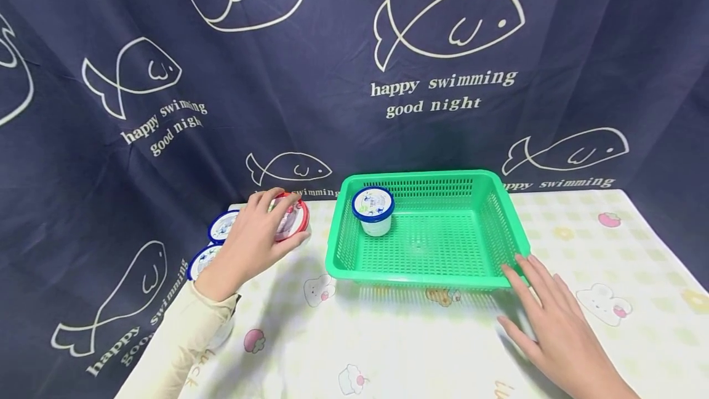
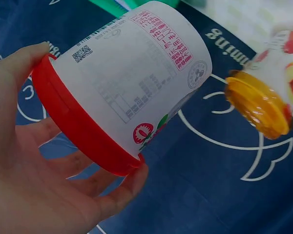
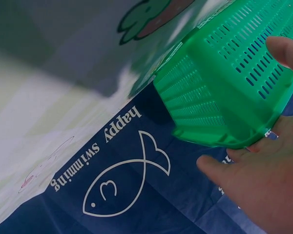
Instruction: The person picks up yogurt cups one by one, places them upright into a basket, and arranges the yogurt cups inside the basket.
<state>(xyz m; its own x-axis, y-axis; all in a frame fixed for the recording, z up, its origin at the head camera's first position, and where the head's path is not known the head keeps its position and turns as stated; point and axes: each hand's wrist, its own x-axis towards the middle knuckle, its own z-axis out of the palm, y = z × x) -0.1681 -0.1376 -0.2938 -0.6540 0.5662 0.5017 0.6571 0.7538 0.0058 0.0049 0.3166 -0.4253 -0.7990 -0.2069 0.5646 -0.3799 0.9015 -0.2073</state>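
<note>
My left hand (image 1: pixel 252 245) grips a white tub with a red lid (image 1: pixel 293 220) by the lid's edge, left of the green basket. In the left wrist view the tub (image 2: pixel 132 78) is tilted, its printed white side showing, with thumb and fingers around the red rim. The green plastic basket (image 1: pixel 421 280) holds one white tub with a blue lid (image 1: pixel 373 203), upright in its back left corner. My right hand (image 1: pixel 559 325) has its fingers extended, fingertips right at the basket's near right corner.
Two more blue-lidded tubs (image 1: pixel 223 225) stand at the table's left side, partly hidden by my left arm. A container with a yellow-orange lid (image 2: pixel 259 105) shows in the left wrist view. A dark blue fish-print curtain (image 1: pixel 443 140) hangs behind the patterned tablecloth (image 1: pixel 432 343).
</note>
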